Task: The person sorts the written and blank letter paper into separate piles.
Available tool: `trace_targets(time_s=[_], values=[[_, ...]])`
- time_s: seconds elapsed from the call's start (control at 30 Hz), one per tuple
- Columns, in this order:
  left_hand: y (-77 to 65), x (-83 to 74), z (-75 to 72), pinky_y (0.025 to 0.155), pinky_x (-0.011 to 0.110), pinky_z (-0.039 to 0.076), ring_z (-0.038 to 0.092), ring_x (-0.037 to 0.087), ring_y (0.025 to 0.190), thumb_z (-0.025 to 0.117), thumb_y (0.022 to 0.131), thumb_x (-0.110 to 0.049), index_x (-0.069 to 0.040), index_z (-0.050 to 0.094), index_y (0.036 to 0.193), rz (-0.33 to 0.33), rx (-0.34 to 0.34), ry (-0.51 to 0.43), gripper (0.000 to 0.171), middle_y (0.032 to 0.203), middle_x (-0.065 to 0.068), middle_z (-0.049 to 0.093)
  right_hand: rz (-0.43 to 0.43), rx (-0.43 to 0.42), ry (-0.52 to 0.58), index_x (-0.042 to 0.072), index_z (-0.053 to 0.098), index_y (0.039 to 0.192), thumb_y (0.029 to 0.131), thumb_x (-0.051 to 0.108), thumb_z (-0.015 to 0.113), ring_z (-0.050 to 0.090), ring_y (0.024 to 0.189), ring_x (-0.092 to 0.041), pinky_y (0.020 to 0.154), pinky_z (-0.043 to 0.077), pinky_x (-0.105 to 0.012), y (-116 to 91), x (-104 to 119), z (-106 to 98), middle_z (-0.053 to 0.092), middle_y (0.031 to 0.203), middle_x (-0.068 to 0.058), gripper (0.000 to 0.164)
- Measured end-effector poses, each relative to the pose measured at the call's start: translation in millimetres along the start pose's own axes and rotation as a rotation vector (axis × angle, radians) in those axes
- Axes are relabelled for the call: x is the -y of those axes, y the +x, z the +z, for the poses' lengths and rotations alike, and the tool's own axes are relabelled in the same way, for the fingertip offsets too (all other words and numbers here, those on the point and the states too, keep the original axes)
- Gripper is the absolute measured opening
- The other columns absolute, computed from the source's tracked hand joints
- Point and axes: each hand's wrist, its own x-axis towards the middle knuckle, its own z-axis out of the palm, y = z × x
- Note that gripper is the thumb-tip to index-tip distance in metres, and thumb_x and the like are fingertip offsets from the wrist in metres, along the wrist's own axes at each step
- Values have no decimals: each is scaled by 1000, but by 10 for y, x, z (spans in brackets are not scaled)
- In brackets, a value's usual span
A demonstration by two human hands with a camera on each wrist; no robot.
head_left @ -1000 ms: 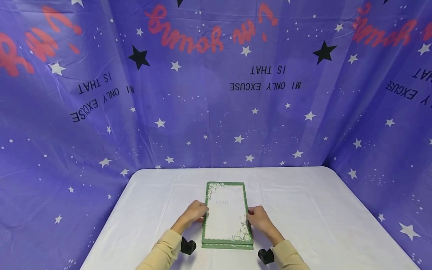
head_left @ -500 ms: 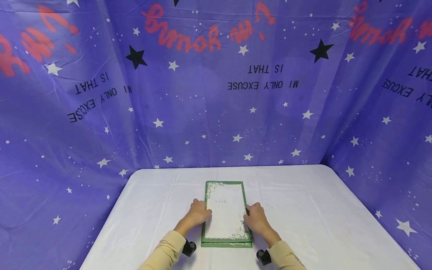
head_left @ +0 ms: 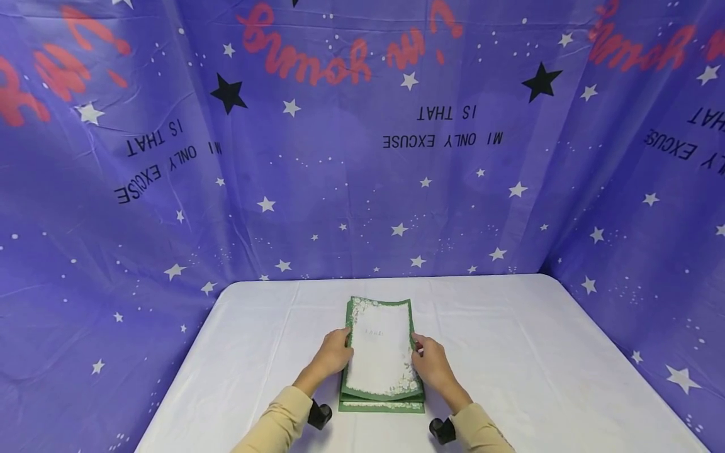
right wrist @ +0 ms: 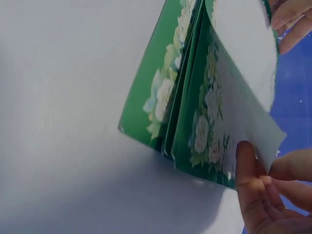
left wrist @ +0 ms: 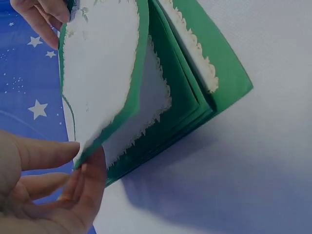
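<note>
Using the tabletop (head_left: 510, 358) as support for the green-bordered stack (head_left: 385, 408) toward six o'clock, pinching the raised top sheet (head_left: 378, 358) with left hand (head_left: 333, 353) at nine and right hand (head_left: 433, 366) at three, seemingly balancing both sides evenly, and facing the star-printed curtain (head_left: 362, 163) at twelve.
</note>
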Motion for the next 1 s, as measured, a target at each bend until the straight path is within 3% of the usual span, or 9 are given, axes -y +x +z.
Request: trace_targets(time_s=[0.07,0.1,0.27,0.43,0.63,0.73,0.87,1.0], values=[[-11,12,-22,49,25,33,34,12,53,55,94,10,21,39,148,2,-6,-44,58,77,8,48,9,-7,11,-19,59,132,88,-11,58,63,80,-18,66,52,-31,1,2,11,65,97,-15,45],[-18,16,-36,47,23,32,32,9,51,57,94,11,20,39,149,3,-11,-61,59,75,6,47,7,-13,16,-19,59,132,88,-11,58,62,80,-18,65,52,-30,-2,5,17,65,97,-14,45],[-69,4,-164,57,25,45,52,13,71,67,92,7,19,41,148,6,-69,-86,64,97,11,58,18,-24,91,-17,60,134,89,-10,56,57,78,-15,62,47,-27,-23,30,61,64,99,-13,45],[-158,50,-340,69,34,55,63,21,85,71,91,6,17,50,143,2,-151,-66,57,100,14,63,36,10,213,-14,56,140,92,-8,55,56,76,-16,58,45,-27,-49,117,161,64,105,-14,49],[-252,188,-537,72,40,58,67,26,89,70,93,3,11,58,140,-30,-214,-40,50,103,18,67,80,86,399,-10,51,147,94,-8,54,56,74,-16,64,57,-33,-76,305,353,59,109,-17,53],[-291,250,-648,73,42,58,68,29,90,68,94,3,10,59,140,-53,-254,-26,48,104,20,67,76,114,460,-10,48,150,95,-7,55,54,71,-15,64,55,-34,-60,409,469,58,109,-17,55],[-364,344,-794,81,48,56,66,37,99,63,97,1,12,51,146,-124,-288,-7,52,115,29,65,49,134,499,-13,46,149,93,-8,56,55,67,-14,62,53,-32,-17,518,622,59,105,-16,57],[-442,461,-892,87,52,53,62,42,106,57,99,1,17,44,148,-175,-299,8,53,120,35,61,28,157,528,-16,47,147,93,-10,57,62,70,-14,66,59,-37,14,596,771,61,102,-15,55]])
